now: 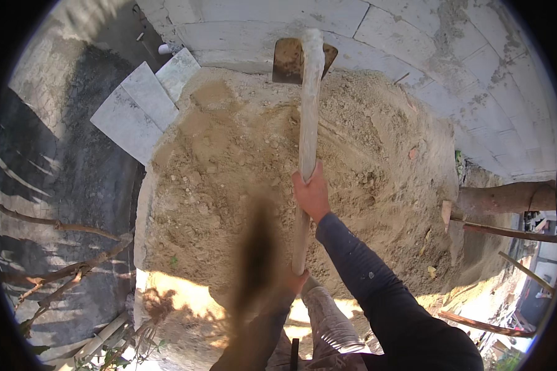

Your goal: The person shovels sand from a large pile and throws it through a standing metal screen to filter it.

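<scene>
Gripping handle, right hand beyond left hand

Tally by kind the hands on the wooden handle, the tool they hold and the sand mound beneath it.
Bare hands: 2, the right hand higher up the handle and the left hand near its lower end
Long-handled hoe: 1
Sand mound: 1
Total: 4
</scene>
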Demonstrator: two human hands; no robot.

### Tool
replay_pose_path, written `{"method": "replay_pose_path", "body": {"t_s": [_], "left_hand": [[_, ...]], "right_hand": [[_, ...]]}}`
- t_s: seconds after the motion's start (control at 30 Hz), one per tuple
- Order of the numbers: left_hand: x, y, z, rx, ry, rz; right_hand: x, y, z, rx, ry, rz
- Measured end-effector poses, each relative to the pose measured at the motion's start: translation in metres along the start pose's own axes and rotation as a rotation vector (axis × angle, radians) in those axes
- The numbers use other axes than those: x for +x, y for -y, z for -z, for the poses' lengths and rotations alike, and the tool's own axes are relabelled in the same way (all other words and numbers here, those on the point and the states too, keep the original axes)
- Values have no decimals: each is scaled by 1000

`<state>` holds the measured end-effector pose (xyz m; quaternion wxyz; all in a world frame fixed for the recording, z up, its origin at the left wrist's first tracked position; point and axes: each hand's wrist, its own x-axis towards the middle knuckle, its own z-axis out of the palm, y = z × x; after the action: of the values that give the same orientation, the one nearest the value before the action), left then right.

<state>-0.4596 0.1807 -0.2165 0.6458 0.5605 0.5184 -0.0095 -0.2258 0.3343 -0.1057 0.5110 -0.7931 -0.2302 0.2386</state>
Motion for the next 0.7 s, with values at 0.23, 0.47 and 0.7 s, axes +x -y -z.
{"method": "replay_pose_path", "body": {"t_s": [0.23, 0.47, 0.7], "left_hand": [[68, -147, -26, -430, 349, 54], [-31, -51, -24, -396, 325, 345], [-154, 72, -9, -194, 369, 477]], "right_hand": [[169, -52, 37, -411, -90, -105], [41, -124, 19, -476, 94, -363], [-137, -149, 21, -375, 27, -486]]}}
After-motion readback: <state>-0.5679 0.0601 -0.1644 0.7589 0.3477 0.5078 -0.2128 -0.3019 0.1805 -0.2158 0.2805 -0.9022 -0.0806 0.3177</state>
